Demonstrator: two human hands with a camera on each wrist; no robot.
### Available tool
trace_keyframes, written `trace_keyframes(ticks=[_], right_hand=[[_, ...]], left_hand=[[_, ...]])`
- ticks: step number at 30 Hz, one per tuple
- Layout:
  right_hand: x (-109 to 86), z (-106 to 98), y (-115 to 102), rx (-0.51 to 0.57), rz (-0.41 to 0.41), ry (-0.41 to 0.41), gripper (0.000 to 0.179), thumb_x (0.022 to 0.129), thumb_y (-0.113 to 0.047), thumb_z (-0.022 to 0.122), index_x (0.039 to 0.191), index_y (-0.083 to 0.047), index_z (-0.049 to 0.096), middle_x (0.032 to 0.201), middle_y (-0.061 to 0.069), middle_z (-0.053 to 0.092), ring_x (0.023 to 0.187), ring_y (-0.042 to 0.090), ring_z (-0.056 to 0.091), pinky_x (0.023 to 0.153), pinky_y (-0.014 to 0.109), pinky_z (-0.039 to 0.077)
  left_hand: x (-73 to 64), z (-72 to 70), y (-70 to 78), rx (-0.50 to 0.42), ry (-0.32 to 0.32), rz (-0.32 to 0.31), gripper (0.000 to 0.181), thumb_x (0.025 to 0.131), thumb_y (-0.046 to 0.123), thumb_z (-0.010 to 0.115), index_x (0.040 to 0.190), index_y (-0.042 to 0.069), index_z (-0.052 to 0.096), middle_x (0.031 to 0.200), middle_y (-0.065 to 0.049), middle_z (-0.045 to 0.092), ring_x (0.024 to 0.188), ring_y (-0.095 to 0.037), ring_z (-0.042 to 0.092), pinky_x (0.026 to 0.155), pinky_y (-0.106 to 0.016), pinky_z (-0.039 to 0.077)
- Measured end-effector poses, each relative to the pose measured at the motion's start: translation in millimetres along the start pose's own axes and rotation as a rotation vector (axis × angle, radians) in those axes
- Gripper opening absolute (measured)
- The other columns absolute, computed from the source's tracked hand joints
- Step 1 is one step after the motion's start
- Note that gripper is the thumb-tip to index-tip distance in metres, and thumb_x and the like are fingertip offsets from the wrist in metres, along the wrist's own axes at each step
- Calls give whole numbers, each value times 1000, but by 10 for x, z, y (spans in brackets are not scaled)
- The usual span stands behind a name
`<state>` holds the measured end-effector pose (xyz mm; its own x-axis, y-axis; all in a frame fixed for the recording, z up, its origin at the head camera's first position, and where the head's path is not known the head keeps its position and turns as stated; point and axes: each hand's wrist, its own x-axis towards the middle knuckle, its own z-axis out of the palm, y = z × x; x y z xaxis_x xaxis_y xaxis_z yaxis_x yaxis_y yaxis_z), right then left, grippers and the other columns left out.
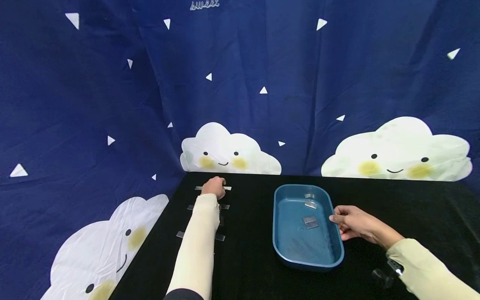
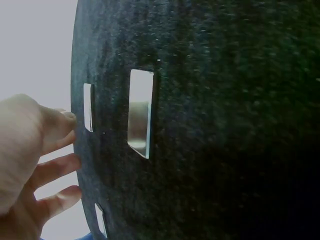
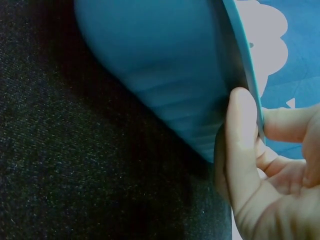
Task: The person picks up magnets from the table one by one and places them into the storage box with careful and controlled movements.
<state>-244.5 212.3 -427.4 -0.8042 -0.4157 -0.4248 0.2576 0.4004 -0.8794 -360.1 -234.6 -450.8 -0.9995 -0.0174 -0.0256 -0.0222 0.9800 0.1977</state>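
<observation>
At the back left of the black table, my left hand (image 1: pixel 214 187) reaches low with relaxed fingers, over a row of small shiny rectangular plates. One plate (image 1: pixel 228 188) shows just right of that hand, another (image 1: pixel 198 188) just left. In the left wrist view the fingers (image 2: pixel 60 170) are slightly spread beside a thin plate (image 2: pixel 88 107); a larger-looking plate (image 2: pixel 140 112) lies nearer the camera. My right hand (image 1: pixel 354 223) pinches the right rim of a blue plastic tub (image 1: pixel 277 225), thumb on one side and fingers on the other. Inside the tub lie several similar plates (image 1: pixel 310 222).
More shiny plates (image 1: pixel 225 206) lie on the black tabletop (image 1: pixel 247 258) on both sides of my left forearm. A dark blue curtain (image 1: pixel 240 54) with white clouds and triangles hangs behind the table and along its left side.
</observation>
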Motion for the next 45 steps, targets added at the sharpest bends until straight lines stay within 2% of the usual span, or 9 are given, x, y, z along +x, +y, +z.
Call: trace_keyframes(ticks=[5, 9, 14, 16, 18, 23, 33, 40, 45], right_hand=[[-34, -27, -23, -2, -11, 7, 15, 100, -24, 52, 101, -9, 50, 81, 1, 60, 67, 10, 65, 63, 24, 58], [-34, -17, -26, -3, -21, 13, 15, 100, -23, 52, 100, -9, 50, 80, 1, 61, 66, 9, 65, 61, 23, 57], [-18, 20, 7, 10, -21, 12, 13, 100, -22, 51, 96, -9, 49, 76, 0, 61, 63, 8, 63, 59, 22, 56], [-13, 37, 21, 17, -16, 12, 13, 100, -22, 51, 95, -10, 49, 76, 0, 60, 63, 7, 62, 59, 22, 56], [-13, 52, 28, 23, -9, 11, 14, 100, -22, 52, 96, -10, 49, 76, 0, 60, 63, 8, 62, 59, 22, 56], [-24, 49, 14, 27, -9, 16, 14, 100, -22, 52, 96, -9, 49, 75, -1, 59, 63, 8, 60, 59, 22, 56], [-26, 23, -11, 29, -2, 26, 13, 100, -22, 51, 97, -9, 50, 76, 0, 60, 63, 9, 63, 59, 22, 56], [-43, 3, 35, 30, -10, 31, 14, 100, -23, 53, 95, -10, 50, 76, -1, 60, 63, 8, 63, 59, 23, 57], [-18, 14, 39, 34, -11, 25, 14, 100, -22, 53, 95, -10, 50, 76, -1, 60, 63, 8, 63, 59, 23, 57]], left_hand=[[101, -51, 69, 14, -29, -14, 37, 90, 8, 64, 126, 12, 68, 128, -9, 68, 115, -29, 65, 95, -49, 53], [130, -49, 93, 30, -26, -17, 33, 89, 13, 68, 122, 14, 70, 125, -8, 70, 111, -28, 67, 93, -50, 54], [124, 35, 80, 30, -38, -14, 6, 88, 16, 71, 87, 15, 76, 95, -2, 74, 86, -21, 64, 80, -46, 54], [113, 68, 70, 31, -38, -14, 13, 87, 16, 71, 74, 15, 73, 83, -2, 71, 77, -21, 60, 73, -45, 52], [98, 89, 60, 38, -31, -23, 17, 86, 16, 72, 69, 15, 70, 80, -1, 70, 75, -21, 60, 73, -46, 52], [91, 73, 76, 66, 16, -34, 15, 84, 16, 74, 69, 17, 72, 87, -5, 75, 84, -27, 68, 78, -51, 54], [157, 108, 81, 42, 105, -79, 8, 83, 17, 75, 77, 20, 78, 96, -6, 78, 88, -30, 71, 78, -51, 56], [162, 160, 110, -2, 92, -92, 5, 81, 14, 74, 80, 17, 78, 97, -4, 77, 90, -28, 71, 75, -51, 57], [161, 193, 39, -60, 95, -111, 4, 82, 15, 74, 84, 16, 77, 94, -4, 75, 88, -28, 70, 74, -50, 57]])
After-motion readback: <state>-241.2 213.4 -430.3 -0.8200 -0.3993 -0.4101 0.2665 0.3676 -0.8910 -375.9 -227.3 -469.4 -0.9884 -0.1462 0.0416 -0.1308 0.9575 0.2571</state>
